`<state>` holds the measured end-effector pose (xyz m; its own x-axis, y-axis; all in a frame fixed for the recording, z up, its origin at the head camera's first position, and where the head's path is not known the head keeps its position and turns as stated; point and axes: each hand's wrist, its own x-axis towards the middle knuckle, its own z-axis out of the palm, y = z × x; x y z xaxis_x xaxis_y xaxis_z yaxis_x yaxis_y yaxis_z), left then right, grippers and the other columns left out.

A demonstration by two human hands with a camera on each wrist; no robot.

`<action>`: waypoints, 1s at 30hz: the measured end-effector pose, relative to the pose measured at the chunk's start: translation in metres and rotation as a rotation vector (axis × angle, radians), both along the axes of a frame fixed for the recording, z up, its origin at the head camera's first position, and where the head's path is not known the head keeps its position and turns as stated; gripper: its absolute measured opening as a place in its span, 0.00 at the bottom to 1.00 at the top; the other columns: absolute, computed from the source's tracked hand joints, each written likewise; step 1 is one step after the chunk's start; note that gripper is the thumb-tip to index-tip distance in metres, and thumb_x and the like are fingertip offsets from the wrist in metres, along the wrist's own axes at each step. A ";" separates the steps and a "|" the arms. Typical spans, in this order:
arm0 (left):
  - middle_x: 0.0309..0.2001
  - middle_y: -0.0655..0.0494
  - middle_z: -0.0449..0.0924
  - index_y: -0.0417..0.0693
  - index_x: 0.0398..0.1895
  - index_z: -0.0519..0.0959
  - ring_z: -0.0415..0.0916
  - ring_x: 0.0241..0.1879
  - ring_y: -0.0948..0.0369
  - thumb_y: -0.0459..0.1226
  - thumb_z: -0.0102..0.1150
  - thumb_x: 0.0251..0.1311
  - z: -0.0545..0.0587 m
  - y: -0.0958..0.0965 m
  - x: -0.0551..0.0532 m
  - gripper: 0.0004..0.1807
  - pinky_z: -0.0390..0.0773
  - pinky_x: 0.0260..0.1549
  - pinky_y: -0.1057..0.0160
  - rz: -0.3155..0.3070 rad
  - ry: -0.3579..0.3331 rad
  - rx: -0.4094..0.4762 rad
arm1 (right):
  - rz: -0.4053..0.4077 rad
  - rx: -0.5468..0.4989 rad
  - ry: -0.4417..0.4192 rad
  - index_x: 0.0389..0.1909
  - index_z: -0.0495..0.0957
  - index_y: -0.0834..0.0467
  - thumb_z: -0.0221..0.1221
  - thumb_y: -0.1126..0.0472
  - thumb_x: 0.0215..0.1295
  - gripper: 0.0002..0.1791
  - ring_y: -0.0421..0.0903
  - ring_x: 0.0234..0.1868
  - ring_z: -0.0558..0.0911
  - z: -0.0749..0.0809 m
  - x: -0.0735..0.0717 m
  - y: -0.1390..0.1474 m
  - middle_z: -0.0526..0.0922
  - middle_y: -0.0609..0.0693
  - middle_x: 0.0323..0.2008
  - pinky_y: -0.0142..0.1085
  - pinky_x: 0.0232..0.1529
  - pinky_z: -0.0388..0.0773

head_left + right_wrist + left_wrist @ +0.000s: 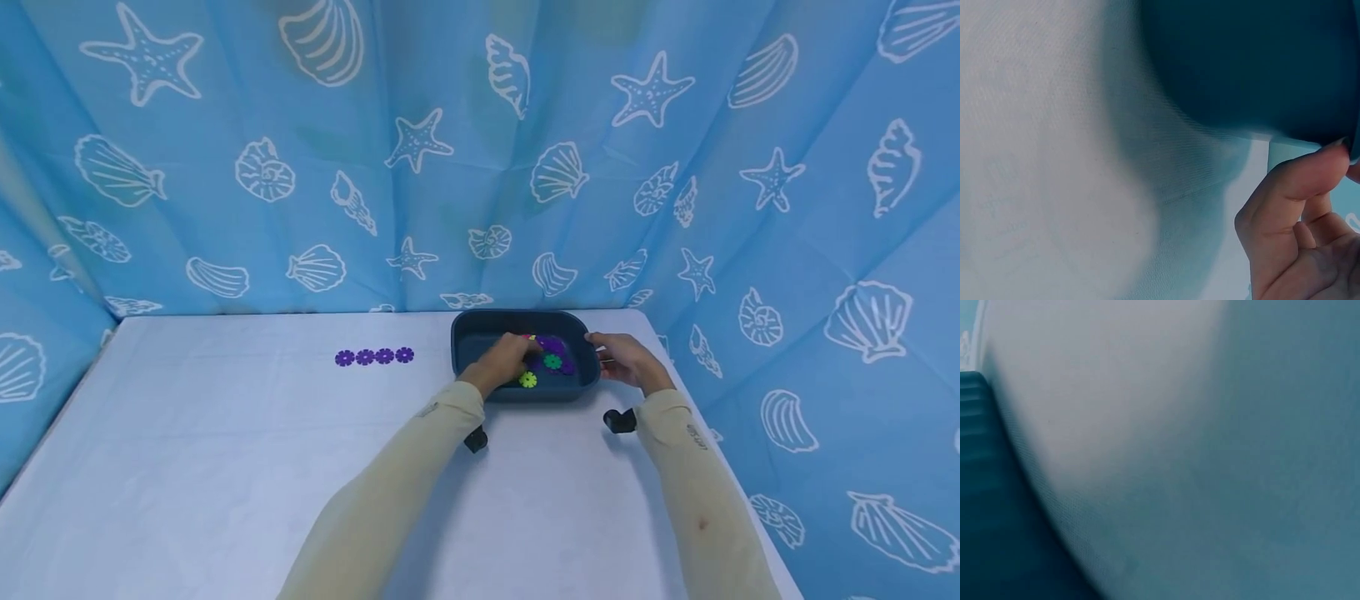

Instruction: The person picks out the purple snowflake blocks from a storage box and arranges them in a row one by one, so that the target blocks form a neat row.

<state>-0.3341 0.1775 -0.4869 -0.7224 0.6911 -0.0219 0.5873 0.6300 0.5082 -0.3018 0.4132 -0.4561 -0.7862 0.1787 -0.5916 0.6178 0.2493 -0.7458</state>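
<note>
A dark blue plastic tub [468, 354] stands at the far side of the table. Purple flower-shaped discs [553, 343], a green disc [552, 362] and a yellow-green disc [528, 380] lie inside it. My left hand [501, 362] reaches over the tub's front wall, its fingers down among the discs; I cannot tell whether they pinch one. At the tub's right end my right hand [628, 358] grips the rim, and in the right wrist view its thumb [1316, 169] presses the wall just by the rim. The left wrist view shows only tub wall [1010, 506] and tabletop.
Left of the tub, several purple flower discs [374, 357] lie in a straight row on the white table [225, 467]. A blue curtain [450, 167] with shells and starfish hangs along the back and both sides. Black wrist devices [619, 421] sit under both sleeves.
</note>
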 end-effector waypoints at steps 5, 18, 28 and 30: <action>0.59 0.52 0.77 0.48 0.62 0.77 0.71 0.60 0.57 0.30 0.58 0.65 -0.002 0.001 -0.001 0.21 0.68 0.62 0.60 -0.040 0.022 -0.047 | -0.003 0.001 -0.004 0.70 0.59 0.61 0.50 0.46 0.72 0.32 0.44 0.32 0.76 -0.002 -0.001 0.000 0.71 0.59 0.50 0.29 0.31 0.79; 0.47 0.54 0.82 0.46 0.54 0.80 0.78 0.46 0.61 0.35 0.59 0.66 0.000 0.010 -0.004 0.14 0.76 0.53 0.65 -0.099 0.214 -0.184 | 0.002 -0.023 0.010 0.67 0.61 0.61 0.50 0.47 0.73 0.31 0.43 0.30 0.75 -0.002 -0.002 0.003 0.70 0.56 0.43 0.30 0.30 0.80; 0.43 0.53 0.80 0.46 0.51 0.80 0.76 0.42 0.61 0.38 0.64 0.63 0.002 0.010 -0.005 0.15 0.78 0.50 0.64 -0.118 0.225 -0.228 | -0.007 -0.031 0.029 0.63 0.63 0.62 0.51 0.48 0.73 0.28 0.43 0.30 0.74 -0.003 0.000 0.001 0.71 0.55 0.40 0.30 0.29 0.79; 0.44 0.53 0.80 0.45 0.51 0.80 0.75 0.43 0.61 0.38 0.64 0.63 0.001 0.010 -0.006 0.15 0.77 0.50 0.64 -0.107 0.219 -0.184 | -0.006 -0.027 0.027 0.63 0.63 0.62 0.50 0.48 0.73 0.28 0.43 0.30 0.74 -0.003 0.000 0.001 0.71 0.55 0.40 0.30 0.29 0.79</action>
